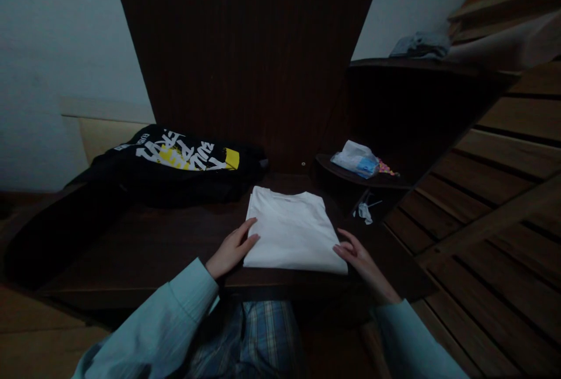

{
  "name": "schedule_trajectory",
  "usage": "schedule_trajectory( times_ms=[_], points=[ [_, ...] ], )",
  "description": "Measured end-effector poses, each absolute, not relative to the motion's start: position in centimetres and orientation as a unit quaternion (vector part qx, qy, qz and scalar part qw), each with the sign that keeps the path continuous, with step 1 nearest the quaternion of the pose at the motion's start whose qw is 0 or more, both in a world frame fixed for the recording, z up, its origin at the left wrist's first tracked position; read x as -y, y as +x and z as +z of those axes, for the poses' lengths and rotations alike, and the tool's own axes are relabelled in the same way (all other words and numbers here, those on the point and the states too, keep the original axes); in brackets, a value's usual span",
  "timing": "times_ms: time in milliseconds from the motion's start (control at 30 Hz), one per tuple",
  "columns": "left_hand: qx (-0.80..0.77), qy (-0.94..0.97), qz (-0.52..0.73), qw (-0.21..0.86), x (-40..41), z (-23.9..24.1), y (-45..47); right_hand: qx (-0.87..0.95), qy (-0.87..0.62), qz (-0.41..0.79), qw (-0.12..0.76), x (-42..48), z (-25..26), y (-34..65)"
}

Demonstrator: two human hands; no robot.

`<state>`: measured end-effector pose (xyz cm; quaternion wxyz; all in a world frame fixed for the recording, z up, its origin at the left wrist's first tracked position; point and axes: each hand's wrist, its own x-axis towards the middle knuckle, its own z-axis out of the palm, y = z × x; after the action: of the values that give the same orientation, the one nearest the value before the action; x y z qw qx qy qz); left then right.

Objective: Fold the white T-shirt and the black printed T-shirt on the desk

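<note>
The left hand (231, 249) and right hand (356, 253), open and flat, touched opposite edges of the folded T-shirt (291, 230) on the counter (144, 244), apparently squaring it.

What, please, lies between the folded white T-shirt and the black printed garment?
Only a bare strip of the dark wooden table separates the folded white T-shirt from the black printed garment, as the head view shows.

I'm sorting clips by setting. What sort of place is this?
Probably a dim room in a home: a dark wooden table bears a folded white T-shirt touched by left hand and right hand, a black printed garment behind, wooden planks at right.
</note>
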<state>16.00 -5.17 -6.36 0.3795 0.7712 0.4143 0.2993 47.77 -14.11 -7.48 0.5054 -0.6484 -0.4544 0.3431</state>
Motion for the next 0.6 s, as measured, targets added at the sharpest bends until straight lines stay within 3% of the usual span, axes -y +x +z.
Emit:
schedule_trajectory(
  times_ms=[233,433,600],
  points=[
    [-0.381,0.839,0.253,0.295,7.5,-6.9,15.3,0.592,-0.655,0.228,0.41,16.1,-7.4,47.0],
    [-0.37,0.827,0.286,0.312,6.7,-7.1,15.5,0.61,-0.659,0.209,0.389,16.0,-7.6,47.0],
    [-0.362,0.79,0.305,0.388,6.7,-6.4,15.5,0.598,-0.665,0.225,0.388,16.1,-7.7,47.2]
  ],
)
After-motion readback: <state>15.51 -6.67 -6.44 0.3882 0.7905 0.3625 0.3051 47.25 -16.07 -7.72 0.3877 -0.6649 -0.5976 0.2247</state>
